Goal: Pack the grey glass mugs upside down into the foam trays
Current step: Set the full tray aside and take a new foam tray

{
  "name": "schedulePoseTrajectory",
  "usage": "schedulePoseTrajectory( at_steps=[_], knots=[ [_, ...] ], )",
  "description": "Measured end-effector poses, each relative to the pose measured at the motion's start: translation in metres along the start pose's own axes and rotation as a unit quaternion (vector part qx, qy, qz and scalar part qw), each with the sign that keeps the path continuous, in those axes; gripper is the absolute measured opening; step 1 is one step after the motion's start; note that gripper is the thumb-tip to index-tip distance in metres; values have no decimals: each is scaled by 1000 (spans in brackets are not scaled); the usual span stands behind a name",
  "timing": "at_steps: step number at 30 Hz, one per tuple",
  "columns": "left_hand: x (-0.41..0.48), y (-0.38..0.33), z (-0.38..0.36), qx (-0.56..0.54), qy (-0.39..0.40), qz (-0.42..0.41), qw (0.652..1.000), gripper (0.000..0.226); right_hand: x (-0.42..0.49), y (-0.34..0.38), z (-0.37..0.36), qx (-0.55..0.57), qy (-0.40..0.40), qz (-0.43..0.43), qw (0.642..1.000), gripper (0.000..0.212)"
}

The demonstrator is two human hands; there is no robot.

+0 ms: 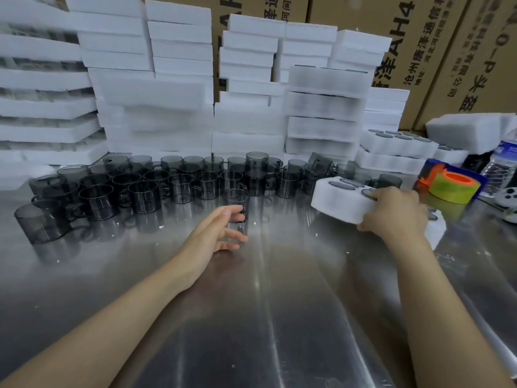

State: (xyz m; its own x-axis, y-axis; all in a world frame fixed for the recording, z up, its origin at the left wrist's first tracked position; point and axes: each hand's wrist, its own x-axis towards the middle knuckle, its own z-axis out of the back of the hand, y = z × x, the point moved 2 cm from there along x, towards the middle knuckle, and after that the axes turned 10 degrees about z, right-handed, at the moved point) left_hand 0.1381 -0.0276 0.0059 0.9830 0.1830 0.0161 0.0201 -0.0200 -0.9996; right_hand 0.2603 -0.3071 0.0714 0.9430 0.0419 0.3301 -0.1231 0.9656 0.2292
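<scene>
We see the left hand [221,231] hovering low over the stainless steel table [251,317], fingers loose and spread, holding nothing; its fingertips overlap a lone grey glass mug [237,197] that stands apart from the rest, and we cannot tell whether they touch it. The right hand [394,211] clasps the near right corner of a white foam tray [335,203], thumb on top and fingers curled underneath. In that tray's pockets we make out dark oval mug bases [342,185], so the mugs in it sit upside down. The tray is on the right side of the table, and its gripped end lies over another piece of white foam [436,231]. Across the back of the table stands a dense crowd of loose grey glass mugs [167,183], mostly mouth up, with one mug lying on its side [42,222] at the far left. Behind them rise stacks of white foam trays [156,88], and to the right are two filled trays [391,152] showing grey bases on top. Brown cardboard boxes [419,51] with printed characters stand at the back. At the right edge we see a yellow-green tape roll [453,189] with an orange core and a clear plastic bottle [503,161].
</scene>
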Motion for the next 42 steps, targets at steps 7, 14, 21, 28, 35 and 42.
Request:
schedulePoseTrajectory(
  at_steps=[7, 14, 21, 28, 35, 42],
  knots=[
    [5, 11, 6, 139, -45, -5, 989, 25, 10, -49, 12, 1, 160, -161, 974, 60],
    [11, 8, 3, 358, -97, -86, 925, 25, 47, -32, 30, 202, -141, -50, 968, 28],
    [10, 2, -5, 403, -96, -130, 901, 31, 174, -42, -24, 3, 135, 7, 991, 81],
    [11, 6, -5, 389, -95, -151, 904, 33, 212, -24, -65, 112, 220, 79, 966, 63],
    [16, 12, -3, 389, -99, -148, 904, 34, 218, -1, -95, 38, 247, 141, 958, 44],
    [12, 10, -5, 423, -113, -157, 885, 49, 200, 18, -93, -37, 246, 166, 954, 54]
  ],
)
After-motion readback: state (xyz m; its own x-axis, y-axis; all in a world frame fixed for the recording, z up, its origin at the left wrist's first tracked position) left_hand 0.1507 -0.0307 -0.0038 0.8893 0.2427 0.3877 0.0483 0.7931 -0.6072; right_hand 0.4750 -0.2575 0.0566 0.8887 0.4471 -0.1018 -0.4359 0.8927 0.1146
